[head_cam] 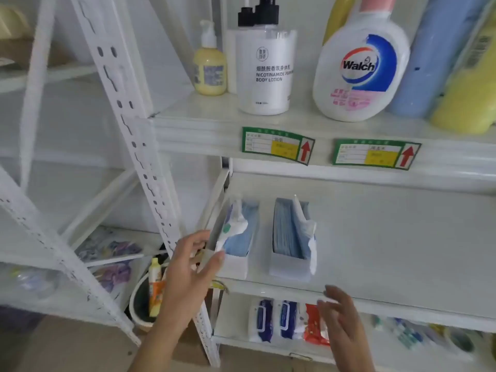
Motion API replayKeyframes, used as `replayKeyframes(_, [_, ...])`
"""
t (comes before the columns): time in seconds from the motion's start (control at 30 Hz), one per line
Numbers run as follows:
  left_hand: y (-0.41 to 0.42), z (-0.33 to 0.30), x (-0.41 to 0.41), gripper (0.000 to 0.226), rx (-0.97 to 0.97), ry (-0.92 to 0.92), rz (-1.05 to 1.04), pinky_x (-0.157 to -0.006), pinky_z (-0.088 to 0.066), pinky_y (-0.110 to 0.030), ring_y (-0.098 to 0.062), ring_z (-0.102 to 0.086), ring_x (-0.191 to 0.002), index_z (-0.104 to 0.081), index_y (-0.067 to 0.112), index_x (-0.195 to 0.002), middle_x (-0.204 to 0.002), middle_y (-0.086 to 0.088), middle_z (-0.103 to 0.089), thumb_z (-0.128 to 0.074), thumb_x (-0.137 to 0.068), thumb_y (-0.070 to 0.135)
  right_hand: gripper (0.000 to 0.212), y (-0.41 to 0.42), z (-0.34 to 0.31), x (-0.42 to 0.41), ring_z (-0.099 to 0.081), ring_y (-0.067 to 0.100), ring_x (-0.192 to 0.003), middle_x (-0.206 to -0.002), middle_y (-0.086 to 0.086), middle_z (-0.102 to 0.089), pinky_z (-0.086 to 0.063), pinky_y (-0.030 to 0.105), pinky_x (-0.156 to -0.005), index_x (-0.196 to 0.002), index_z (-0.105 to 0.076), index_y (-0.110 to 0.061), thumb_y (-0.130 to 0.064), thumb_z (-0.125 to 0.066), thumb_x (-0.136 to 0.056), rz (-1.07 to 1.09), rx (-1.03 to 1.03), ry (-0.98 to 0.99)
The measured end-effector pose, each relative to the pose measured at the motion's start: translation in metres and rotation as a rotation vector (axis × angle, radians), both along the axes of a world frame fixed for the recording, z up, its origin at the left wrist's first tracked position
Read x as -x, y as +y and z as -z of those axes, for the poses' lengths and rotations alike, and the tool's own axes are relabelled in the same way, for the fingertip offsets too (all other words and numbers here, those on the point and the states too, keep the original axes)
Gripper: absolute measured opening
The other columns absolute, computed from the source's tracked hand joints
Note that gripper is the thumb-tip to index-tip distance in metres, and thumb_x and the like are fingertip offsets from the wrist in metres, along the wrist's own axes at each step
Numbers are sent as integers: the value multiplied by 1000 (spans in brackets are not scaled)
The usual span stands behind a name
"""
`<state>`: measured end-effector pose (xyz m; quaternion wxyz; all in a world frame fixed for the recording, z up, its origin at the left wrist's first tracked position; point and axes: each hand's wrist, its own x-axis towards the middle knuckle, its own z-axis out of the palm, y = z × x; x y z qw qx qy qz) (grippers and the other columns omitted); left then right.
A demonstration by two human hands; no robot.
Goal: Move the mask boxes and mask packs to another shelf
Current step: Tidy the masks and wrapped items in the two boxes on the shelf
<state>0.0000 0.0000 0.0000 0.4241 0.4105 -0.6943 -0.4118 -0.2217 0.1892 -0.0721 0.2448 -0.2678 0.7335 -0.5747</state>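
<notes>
Head view: both mask boxes (236,237) run front-to-back; left hand (190,267), right hand (338,315) released.

Readable print on two top-shelf bottles
"Walch" on the detergent jug (361,68); "NICOTINAMIDE… BODY LOTION" on the white pump bottle (265,73).

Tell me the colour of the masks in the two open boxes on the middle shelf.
Light blue, in both the left box and the right box; the head view shows it.

Soft, even daylight fills the white shelving, casting only faint shadows. Wide-angle distortion bends the uprights at the left edge. Motion blur smears the right hand (339,315) and lower corners.
</notes>
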Motion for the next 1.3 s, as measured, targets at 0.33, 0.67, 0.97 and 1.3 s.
replayKeyframes(0.33, [-50,16,46,66,137,-127,80,-101,-46,-18,0,-55,-121,-48,22,-145,-130,10,-59,-76,-86,20,81,-123,-32,19,-47,9,-118,-134,-17,-42,-47,33,-97,-151,-34,-36,-32,-81,-85,193,-34,199])
replayKeyframes(0.67, [-70,34,58,56,172,-68,-44,-77,-49,-10,-3,-63,-101,-64,28,-126,-109,22,-66,-72,-78,-1,26,-144,-21,16,-64,-1,-89,-99,-19,-70,-54,16,-60,-125,-61,-39,-33,-60,-100,250,66,256])
replayKeyframes(0.97, [-71,19,65,36,61,165,-229,-84,-60,-38,-7,-68,-96,-65,42,-122,-101,16,-72,-62,-94,19,23,-140,-42,10,-41,0,-45,-52,-19,-57,-32,13,-40,-90,-68,-23,-42,-59,-100,333,193,26])
replayKeyframes(1.3, [-37,-30,131,39,421,252,25,-82,-52,-14,-4,-68,-106,-64,10,-133,-123,13,-68,-66,-96,20,9,-98,-17,98,-61,16,-75,-106,6,-64,-51,21,-55,-105,-60,-21,-21,-64,-97,672,383,-617])
